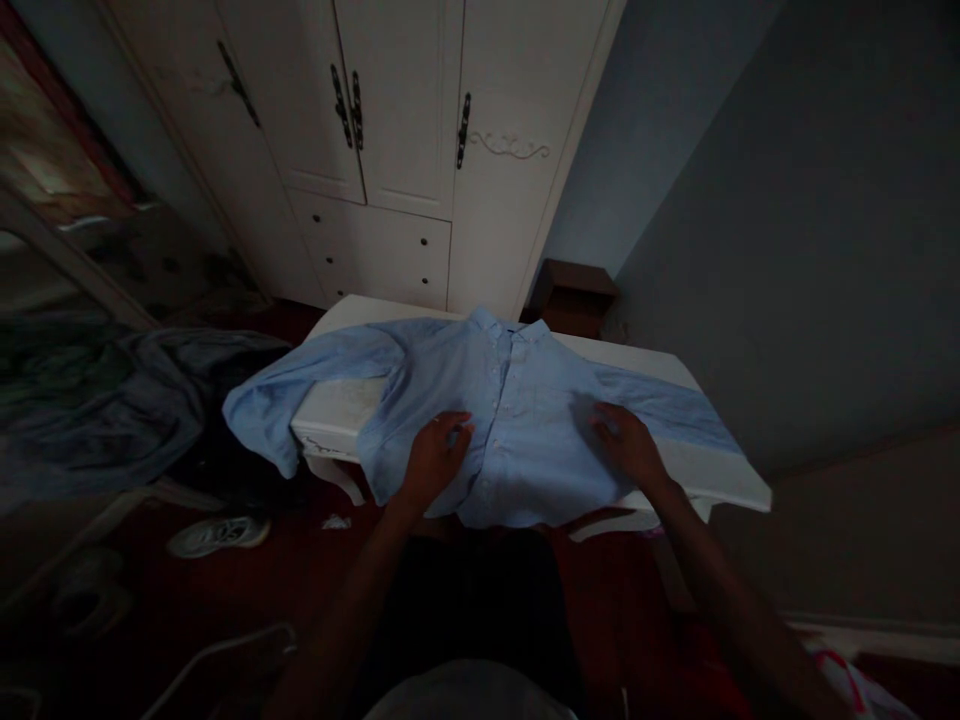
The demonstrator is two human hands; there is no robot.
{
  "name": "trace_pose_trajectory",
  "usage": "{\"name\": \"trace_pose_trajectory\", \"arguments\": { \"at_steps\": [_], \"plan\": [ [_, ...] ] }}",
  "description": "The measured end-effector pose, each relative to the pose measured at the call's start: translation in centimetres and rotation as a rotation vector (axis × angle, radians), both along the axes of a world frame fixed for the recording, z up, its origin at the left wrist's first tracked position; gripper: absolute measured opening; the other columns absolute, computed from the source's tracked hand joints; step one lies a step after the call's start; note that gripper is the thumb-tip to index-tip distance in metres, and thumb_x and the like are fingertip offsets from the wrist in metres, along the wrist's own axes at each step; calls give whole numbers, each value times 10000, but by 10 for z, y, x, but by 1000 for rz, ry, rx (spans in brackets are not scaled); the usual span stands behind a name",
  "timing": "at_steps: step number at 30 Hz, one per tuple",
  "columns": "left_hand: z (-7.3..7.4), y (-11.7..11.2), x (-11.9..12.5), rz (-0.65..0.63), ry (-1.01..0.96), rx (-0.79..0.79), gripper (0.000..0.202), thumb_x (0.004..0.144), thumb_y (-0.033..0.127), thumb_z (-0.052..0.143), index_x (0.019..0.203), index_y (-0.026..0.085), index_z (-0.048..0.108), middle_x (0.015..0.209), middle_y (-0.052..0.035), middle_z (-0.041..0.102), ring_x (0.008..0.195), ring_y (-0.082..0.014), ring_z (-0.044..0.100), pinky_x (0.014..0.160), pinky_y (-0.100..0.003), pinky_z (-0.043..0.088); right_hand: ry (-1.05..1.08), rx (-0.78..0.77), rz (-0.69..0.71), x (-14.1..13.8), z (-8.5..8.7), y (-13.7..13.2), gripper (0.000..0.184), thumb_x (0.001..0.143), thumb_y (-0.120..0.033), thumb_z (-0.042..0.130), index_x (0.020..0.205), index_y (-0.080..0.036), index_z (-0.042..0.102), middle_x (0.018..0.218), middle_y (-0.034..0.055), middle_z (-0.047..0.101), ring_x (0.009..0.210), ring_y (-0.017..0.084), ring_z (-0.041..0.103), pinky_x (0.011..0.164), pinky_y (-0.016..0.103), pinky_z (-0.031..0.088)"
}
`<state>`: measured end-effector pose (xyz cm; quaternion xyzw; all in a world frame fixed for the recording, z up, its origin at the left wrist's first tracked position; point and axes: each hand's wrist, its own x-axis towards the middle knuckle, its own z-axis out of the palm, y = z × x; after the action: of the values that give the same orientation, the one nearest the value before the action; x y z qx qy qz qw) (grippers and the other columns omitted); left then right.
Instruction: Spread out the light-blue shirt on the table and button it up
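Note:
A light blue button-up shirt (pixel 536 450) lies spread front-up across a white table (pixel 352 400), its collar toward the far edge. One sleeve hangs over the table's left end; the other stretches out along the right side. My left hand (pixel 436 455) is over the shirt front, left of the button line, with fingers curved and a gap between thumb and forefinger. Over the opposite side is my right hand (pixel 630 440), its fingers loosely bent and apart, casting a shadow on the cloth. Neither hand grips the fabric; whether the fingertips touch it I cannot tell.
Behind the table stands a white wardrobe (pixel 397 110) with dark handles and drawers. A small brown cabinet (pixel 577 290) is beside it. Dark clothes (pixel 150 410) are heaped at the left, and a shoe (pixel 219 536) lies on the red floor (pixel 615 610). A grey wall borders the right.

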<state>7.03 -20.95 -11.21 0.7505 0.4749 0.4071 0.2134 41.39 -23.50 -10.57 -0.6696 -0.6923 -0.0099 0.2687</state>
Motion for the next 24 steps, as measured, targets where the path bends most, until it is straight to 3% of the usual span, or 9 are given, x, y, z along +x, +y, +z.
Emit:
{"name": "trace_pose_trajectory", "arguments": {
  "at_steps": [5,10,17,21,24],
  "plan": [
    [10,45,34,-69,145,-22,230,883,203,550,1055,163,697,1001,-77,716,854,-182,663,863,-338,525,4,42,334,-52,27,37,325,933,-301,475,1186,-191,647,1203,108,663,1141,268,595,1011,488,468],
    [6,74,54,-174,360,-23,210,828,134,586,945,199,748,948,-77,727,940,-214,653,906,-351,502,-56,-49,661,-84,23,79,446,837,-67,477,1237,-209,613,1216,87,656,1152,232,584,1009,454,465],
    [-4,87,47,-235,257,-68,196,804,114,592,841,220,752,899,-35,742,896,-183,660,867,-321,502,-190,-127,793,-95,12,108,541,757,-11,554,1245,-239,601,1142,69,676,1079,241,581,1028,487,367],
    [-6,89,43,-270,216,-124,172,787,127,618,831,226,750,873,-20,740,869,-171,659,845,-299,499,-267,-123,814,-90,23,110,353,765,-68,633,1068,-238,701,897,53,664,956,243,562,926,451,368],
    [-4,89,43,-297,226,-126,220,775,93,614,885,222,754,895,-28,742,868,-173,660,851,-304,496,-281,-83,874,-87,29,109,177,804,-134,657,930,-237,729,857,48,630,925,232,539,886,422,360]
  ]
}}
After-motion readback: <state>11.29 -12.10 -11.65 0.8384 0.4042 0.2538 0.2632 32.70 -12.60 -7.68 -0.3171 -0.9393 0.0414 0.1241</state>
